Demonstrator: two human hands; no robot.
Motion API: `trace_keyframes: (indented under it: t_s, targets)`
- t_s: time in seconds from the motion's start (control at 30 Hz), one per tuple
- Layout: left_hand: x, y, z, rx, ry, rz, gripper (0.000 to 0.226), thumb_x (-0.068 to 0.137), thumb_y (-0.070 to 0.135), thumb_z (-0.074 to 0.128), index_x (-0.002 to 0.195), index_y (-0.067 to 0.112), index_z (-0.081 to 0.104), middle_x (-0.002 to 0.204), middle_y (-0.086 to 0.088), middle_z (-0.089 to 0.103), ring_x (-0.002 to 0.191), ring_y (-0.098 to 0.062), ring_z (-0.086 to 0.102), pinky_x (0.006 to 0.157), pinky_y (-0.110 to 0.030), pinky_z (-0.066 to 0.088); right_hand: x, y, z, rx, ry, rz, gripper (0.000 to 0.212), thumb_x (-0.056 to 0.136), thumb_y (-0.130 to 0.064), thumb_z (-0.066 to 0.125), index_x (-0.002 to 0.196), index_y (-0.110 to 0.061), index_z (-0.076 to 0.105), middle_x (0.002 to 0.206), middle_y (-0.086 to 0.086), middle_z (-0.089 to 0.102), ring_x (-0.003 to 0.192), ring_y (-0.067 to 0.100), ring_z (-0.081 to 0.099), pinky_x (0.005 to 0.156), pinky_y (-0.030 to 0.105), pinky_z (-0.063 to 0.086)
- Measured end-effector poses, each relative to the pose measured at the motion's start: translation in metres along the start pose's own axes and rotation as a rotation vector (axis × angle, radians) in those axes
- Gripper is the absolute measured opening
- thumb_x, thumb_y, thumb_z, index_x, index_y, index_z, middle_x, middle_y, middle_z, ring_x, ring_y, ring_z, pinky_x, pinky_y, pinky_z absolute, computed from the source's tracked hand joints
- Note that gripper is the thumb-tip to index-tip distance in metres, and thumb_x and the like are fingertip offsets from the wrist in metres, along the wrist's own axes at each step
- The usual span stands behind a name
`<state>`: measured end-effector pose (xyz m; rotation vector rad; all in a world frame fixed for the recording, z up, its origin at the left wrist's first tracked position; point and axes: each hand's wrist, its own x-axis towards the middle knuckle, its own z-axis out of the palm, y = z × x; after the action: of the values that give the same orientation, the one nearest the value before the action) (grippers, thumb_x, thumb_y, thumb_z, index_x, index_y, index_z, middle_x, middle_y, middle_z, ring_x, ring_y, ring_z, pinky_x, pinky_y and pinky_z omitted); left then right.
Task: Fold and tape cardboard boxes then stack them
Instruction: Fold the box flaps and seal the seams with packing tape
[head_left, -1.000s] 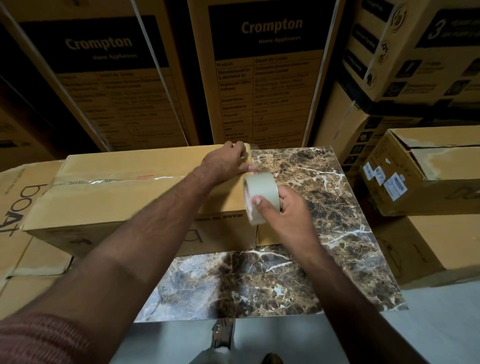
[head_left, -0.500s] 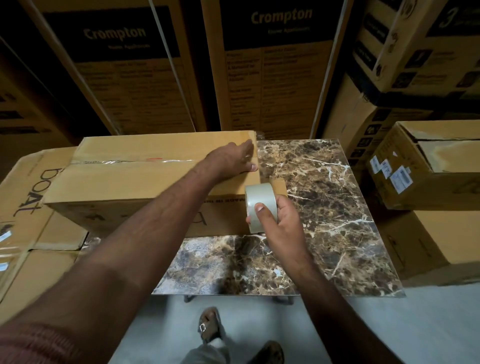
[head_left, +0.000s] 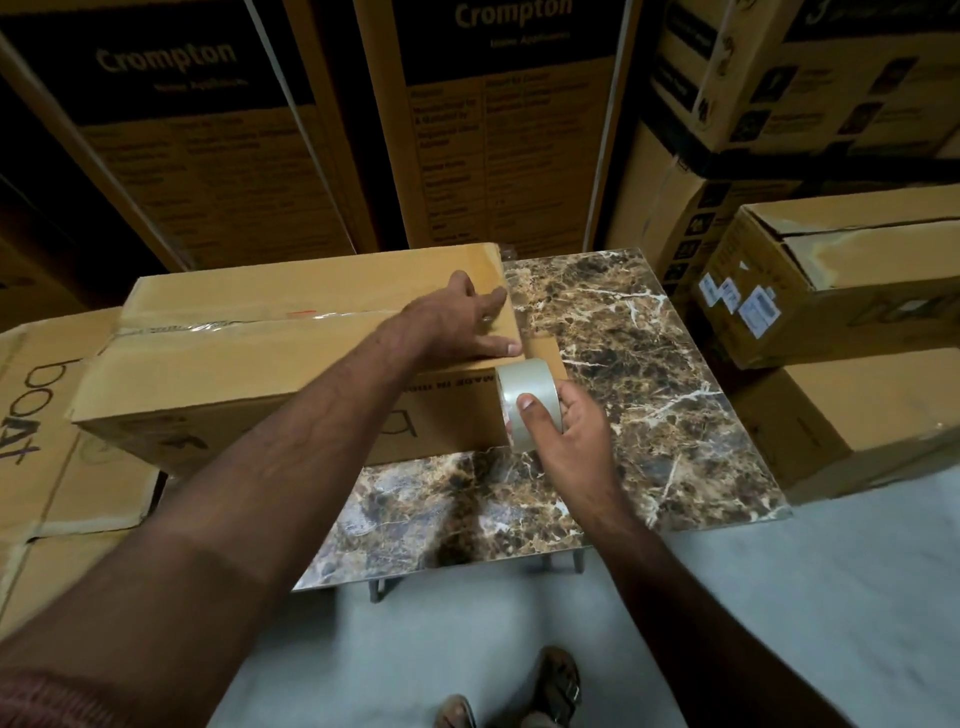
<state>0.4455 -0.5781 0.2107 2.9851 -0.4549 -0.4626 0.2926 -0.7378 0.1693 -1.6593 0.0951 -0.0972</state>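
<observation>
hidden: left forearm (head_left: 291, 457) covers part of print on box (head_left: 218, 291) front | tape roll (head_left: 527, 402) near side behind right hand (head_left: 561, 431) | cut off: feet (head_left: 556, 686) at bottom edge, boat carton (head_left: 47, 415) at left edge | blurred: small text on Crompton cartons (head_left: 498, 145), unreadable
</observation>
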Motion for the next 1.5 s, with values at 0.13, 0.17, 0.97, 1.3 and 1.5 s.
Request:
trace_keyframes:
  t_s: [0.13, 0.17, 0.97, 1.3, 1.5]
  targets:
    - [0.000, 0.001, -0.001, 0.019, -0.087, -0.020, 0.103, 0.079, 0.079, 0.055, 0.159, 0.036, 0.006, 0.156, -0.008, 0.014, 0.140, -0.036, 0.032, 0.112, -0.051, 0.038, -0.009, 0.008, 0.006, 0.006, 0.024, 0.036, 0.009, 0.098, -0.020, 0.064, 0.095, -0.027, 0.061, 0.091, 0.009, 0.074, 0.074, 0.020, 0.071, 0.053, 0.022, 0.049]
    - [-0.002, 0.001, 0.003, 0.032, -0.070, -0.019, 0.102, 0.080, 0.078, 0.055, 0.159, 0.036, 0.007, 0.155, -0.009, 0.016, 0.138, -0.036, 0.034, 0.110, -0.051, 0.040, -0.013, 0.011, 0.008, -0.004, 0.023, 0.041, 0.008, 0.098, -0.020, 0.064, 0.095, -0.027, 0.061, 0.092, 0.009, 0.074, 0.074, 0.019, 0.070, 0.052, 0.022, 0.049]
    - [-0.034, 0.029, 0.038, 0.317, 0.198, 0.084, 0.094, 0.092, 0.064, 0.053, 0.160, 0.016, 0.010, 0.167, -0.010, 0.009, 0.130, -0.035, 0.051, 0.085, -0.045, 0.055, -0.012, 0.049, 0.022, -0.138, 0.093, 0.105, 0.010, 0.099, -0.024, 0.060, 0.099, -0.014, 0.062, 0.078, -0.005, 0.067, 0.060, -0.004, 0.064, 0.048, 0.014, 0.044]
    - [-0.030, 0.032, 0.036, 0.284, 0.183, 0.043, 0.095, 0.089, 0.064, 0.057, 0.160, 0.021, 0.011, 0.168, -0.003, 0.010, 0.133, -0.033, 0.050, 0.086, -0.046, 0.055, -0.001, 0.045, 0.025, -0.216, 0.039, 0.158, 0.009, 0.100, -0.034, 0.057, 0.099, -0.025, 0.056, 0.096, 0.005, 0.071, 0.086, 0.024, 0.070, 0.073, 0.041, 0.059]
    - [-0.033, 0.019, 0.036, 0.235, 0.223, 0.146, 0.087, 0.094, 0.065, 0.049, 0.160, 0.022, 0.012, 0.168, 0.000, 0.008, 0.132, -0.030, 0.051, 0.089, -0.042, 0.053, 0.002, 0.037, 0.018, -0.241, -0.025, 0.166, 0.020, 0.101, -0.033, 0.056, 0.106, -0.014, 0.060, 0.102, 0.012, 0.068, 0.092, 0.031, 0.067, 0.078, 0.045, 0.056]
